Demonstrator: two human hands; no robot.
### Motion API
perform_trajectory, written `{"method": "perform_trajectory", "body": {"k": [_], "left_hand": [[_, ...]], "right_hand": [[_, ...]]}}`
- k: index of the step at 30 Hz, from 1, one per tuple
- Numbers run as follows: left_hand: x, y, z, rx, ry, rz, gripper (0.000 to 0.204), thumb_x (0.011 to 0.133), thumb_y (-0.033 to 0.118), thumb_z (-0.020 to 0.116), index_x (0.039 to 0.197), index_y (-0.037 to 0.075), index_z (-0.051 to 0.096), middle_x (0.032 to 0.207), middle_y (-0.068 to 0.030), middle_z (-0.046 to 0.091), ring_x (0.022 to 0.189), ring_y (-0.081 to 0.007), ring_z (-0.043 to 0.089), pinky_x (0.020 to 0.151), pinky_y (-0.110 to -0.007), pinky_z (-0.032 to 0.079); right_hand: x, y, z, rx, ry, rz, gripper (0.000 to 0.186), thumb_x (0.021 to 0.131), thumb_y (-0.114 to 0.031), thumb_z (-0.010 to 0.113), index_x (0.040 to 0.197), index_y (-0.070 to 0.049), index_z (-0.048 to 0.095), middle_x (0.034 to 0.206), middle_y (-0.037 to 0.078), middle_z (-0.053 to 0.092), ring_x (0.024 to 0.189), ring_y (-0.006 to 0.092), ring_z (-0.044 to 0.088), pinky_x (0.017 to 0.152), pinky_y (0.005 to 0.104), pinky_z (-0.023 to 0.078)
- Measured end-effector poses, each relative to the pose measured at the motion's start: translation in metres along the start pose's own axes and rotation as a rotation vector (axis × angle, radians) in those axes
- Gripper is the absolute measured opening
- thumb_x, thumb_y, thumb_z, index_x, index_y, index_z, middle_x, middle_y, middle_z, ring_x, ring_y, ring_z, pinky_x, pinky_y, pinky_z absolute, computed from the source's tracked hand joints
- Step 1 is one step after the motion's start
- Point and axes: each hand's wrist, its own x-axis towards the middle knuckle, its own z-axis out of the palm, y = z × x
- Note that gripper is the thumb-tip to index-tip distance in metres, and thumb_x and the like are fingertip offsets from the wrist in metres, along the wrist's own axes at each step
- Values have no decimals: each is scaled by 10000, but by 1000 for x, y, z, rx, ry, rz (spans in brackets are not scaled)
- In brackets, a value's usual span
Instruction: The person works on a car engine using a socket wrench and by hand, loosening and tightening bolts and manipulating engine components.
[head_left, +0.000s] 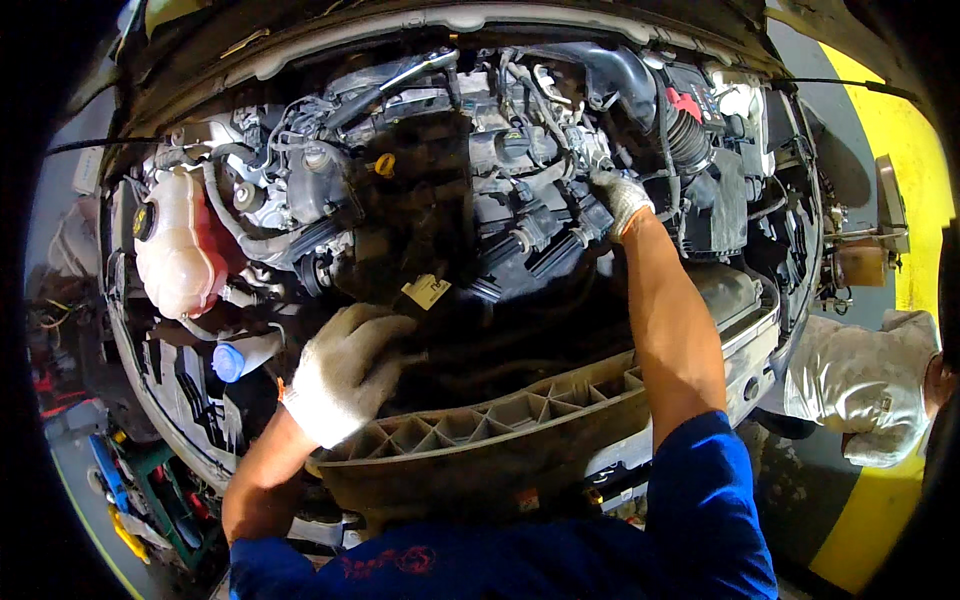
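Observation:
Both of my hands wear pale knit work gloves over the open engine bay of a car. My left hand (348,372) hovers at the front of the engine, beside the front crossmember; its fingers reach to the right, apart, with nothing visible in them. A small pale tag (426,291) lies just beyond it. My right hand (622,202) reaches onto the right side of the engine (500,150), fingers curled down among hoses and connectors. What those fingertips grip is hidden. Black plug-like parts (592,217) sit directly beside that hand.
A whitish coolant tank (178,245) stands at the left, with a blue-capped filler (229,362) below it. The ribbed crossmember (500,418) runs along the front. A battery (690,98) sits at the back right. Tools (125,490) lie lower left; another person's pale sleeve (865,380) shows right.

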Motion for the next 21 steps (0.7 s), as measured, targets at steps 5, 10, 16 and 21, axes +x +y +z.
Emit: {"method": "perform_trajectory", "body": {"k": [5, 10, 16, 21], "left_hand": [[-18, -4, 4, 22, 43, -75, 323, 803, 25, 622, 1125, 15, 647, 1095, -197, 621, 965, -376, 633, 827, -417, 524], [-22, -6, 9, 53, 66, -48, 362, 787, 43, 632, 1148, 4, 640, 1100, -208, 615, 973, -383, 629, 839, -422, 523], [-34, -2, 11, 15, 146, -60, 364, 777, 23, 664, 1141, 25, 647, 1115, -200, 612, 975, -379, 632, 836, -407, 527], [-27, -8, 8, -15, 162, -21, 345, 774, 3, 662, 1118, 20, 654, 1088, -194, 623, 964, -371, 639, 833, -403, 530]], "right_hand": [[41, 5, -22, -26, -145, -47, 671, 909, -429, 610, 1460, -82, 446, 1475, 82, 484, 1275, 296, 508, 1019, 522, 410], [71, 17, -27, 159, -93, -129, 475, 891, -258, 667, 1295, -21, 589, 1277, 134, 621, 1060, 288, 614, 905, 413, 496], [76, 27, -26, 89, -154, -120, 356, 895, -246, 641, 1190, -46, 647, 1128, 122, 678, 954, 269, 643, 859, 389, 513], [165, 58, -80, 555, 209, -332, 400, 851, -187, 732, 1205, -38, 620, 1093, 119, 679, 897, 237, 651, 807, 355, 514]]}}
